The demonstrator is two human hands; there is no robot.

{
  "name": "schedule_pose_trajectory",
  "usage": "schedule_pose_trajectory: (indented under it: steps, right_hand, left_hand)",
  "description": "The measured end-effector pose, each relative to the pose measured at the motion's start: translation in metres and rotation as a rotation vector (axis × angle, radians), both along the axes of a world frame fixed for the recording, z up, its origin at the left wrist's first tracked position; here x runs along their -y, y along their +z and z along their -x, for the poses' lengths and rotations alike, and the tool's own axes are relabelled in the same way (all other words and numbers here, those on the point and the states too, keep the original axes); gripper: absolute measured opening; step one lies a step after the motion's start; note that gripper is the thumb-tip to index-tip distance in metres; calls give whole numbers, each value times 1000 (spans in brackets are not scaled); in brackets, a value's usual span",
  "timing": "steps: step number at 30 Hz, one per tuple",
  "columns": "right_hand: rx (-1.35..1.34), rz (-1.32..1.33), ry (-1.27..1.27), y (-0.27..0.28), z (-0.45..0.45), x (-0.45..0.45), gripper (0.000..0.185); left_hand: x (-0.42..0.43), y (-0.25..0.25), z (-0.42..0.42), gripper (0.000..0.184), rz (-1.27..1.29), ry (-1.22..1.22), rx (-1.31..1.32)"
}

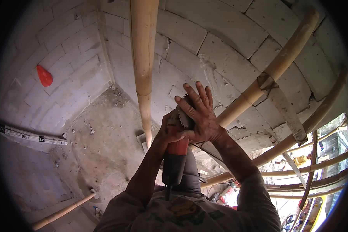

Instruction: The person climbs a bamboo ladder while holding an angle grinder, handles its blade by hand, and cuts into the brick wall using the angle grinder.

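Observation:
My left hand (167, 129) is wrapped round the head of a red and black angle grinder (178, 149), whose dark rear end and cord point down towards my chest. On the grinder's head sits a toothed circular saw blade (185, 116), partly covered by my fingers. My right hand (204, 116) lies beside the blade with its fingers stretched and spread upward. Its palm side faces the blade and seems to touch it, though the contact is partly hidden.
A bamboo pole (144, 65) stands upright before me, and another bamboo pole (239, 104) slants across the block wall (216, 42). A red object (44, 75) shows against the left wall. A wrapped white length (31, 135) lies along it. Bamboo scaffolding (309, 168) crosses the opening at right.

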State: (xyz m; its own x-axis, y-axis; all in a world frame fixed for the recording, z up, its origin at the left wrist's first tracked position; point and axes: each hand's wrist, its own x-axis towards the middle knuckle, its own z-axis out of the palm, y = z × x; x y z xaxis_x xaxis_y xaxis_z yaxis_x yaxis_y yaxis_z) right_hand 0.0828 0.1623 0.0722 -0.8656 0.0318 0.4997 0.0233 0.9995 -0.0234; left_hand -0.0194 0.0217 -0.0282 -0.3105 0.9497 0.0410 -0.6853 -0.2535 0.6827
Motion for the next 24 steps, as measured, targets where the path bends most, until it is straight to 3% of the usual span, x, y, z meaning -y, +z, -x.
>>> schedule_pose_trajectory:
  steps: [4,10,16,24]
  right_hand:
    - [152,-17,191,15,-3,-8,99]
    - [126,-84,296,19,-10,-19,89]
    - [-93,38,212,4,-3,-16,71]
    - [-147,142,208,-16,3,-11,63]
  left_hand:
    - [1,11,-1,96,8,-102,102]
    - [-3,-3,1,93,-31,-280,188]
    - [-8,0,2,93,53,-248,183]
    - [0,-13,7,96,78,-260,203]
